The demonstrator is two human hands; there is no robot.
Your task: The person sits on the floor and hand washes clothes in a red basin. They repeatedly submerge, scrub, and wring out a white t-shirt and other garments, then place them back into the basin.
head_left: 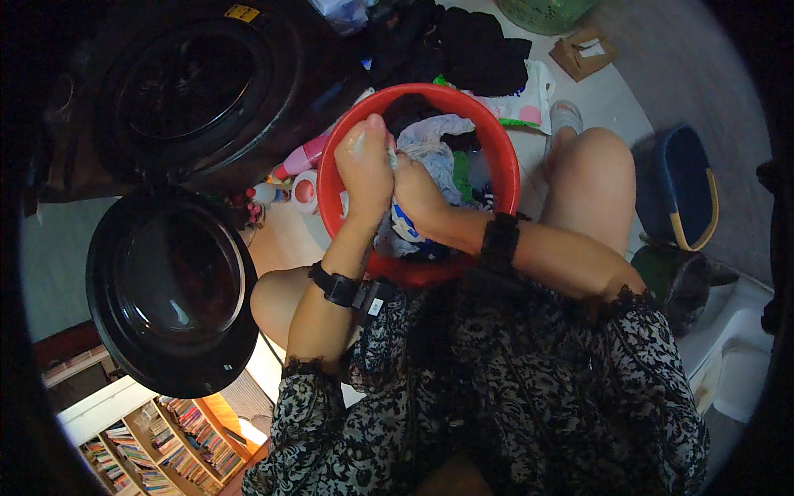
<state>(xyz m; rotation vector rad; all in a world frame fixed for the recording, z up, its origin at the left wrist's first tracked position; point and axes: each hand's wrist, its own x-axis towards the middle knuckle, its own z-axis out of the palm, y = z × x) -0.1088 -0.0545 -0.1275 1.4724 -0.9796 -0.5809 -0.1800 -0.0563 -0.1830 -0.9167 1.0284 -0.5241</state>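
Between my bent knees stands a round red tub (510,178) holding a wet heap of clothes. Over its left side, my left hand (368,169) is closed in a fist, with white suds near the thumb. My right hand (416,197) is closed and pressed against it. A piece of laundry (403,221), white with a blue patch, shows just below and between the hands; both appear to grip it, though the fingers largely hide the hold. Beside them in the tub lie a pale grey-blue garment (434,142), a green cloth (461,174) and dark clothes (409,109).
At left is a black front-loading washing machine (281,91) with its round door (172,293) swung wide. A pink bottle (304,157) stands by the tub. Dark clothes (480,54) lie behind it, near a plastic package (529,103). A blue bucket (672,186) is at right.
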